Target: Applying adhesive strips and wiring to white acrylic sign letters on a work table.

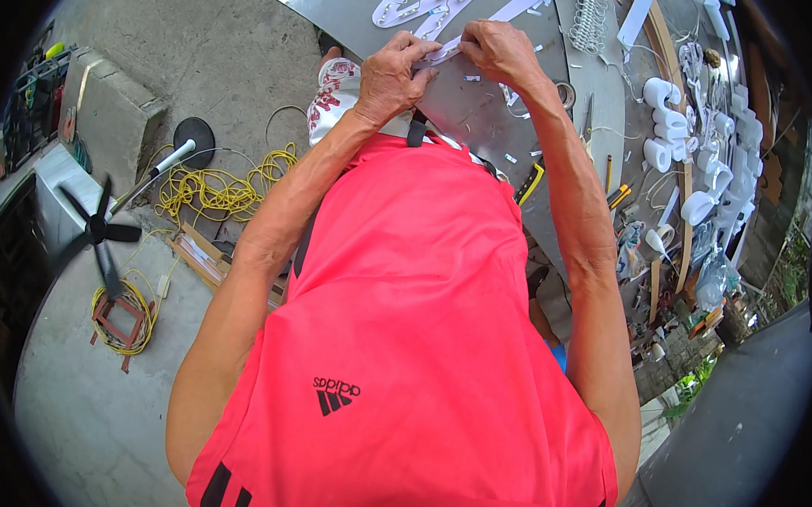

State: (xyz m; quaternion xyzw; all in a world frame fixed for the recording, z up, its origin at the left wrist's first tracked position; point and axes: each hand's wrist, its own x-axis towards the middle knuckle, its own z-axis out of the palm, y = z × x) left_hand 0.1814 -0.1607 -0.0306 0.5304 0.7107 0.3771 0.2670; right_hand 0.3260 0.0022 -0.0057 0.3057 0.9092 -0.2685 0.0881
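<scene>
A flat white letter-like piece (434,28) lies on the grey metal table (335,4), with a wired string of small light modules (406,11) along its strokes. At its near end, my left hand (394,79) has thumb and bent fingers closed at the edge of the white stroke. Just right of it, my right hand (503,53) pinches down at the same stroke. Its fingertips hide whatever they hold. The hands are close together but apart. Small white-and-blue scraps (472,78) are scattered around the piece.
A roll of tape (566,96), scissors (589,116) and a yellow-black cutter (530,183) lie right of my hands. White letter shapes (670,125) crowd the far right. Left on the floor are tangled yellow cable (214,186), a fan (99,229) and a concrete block (113,105).
</scene>
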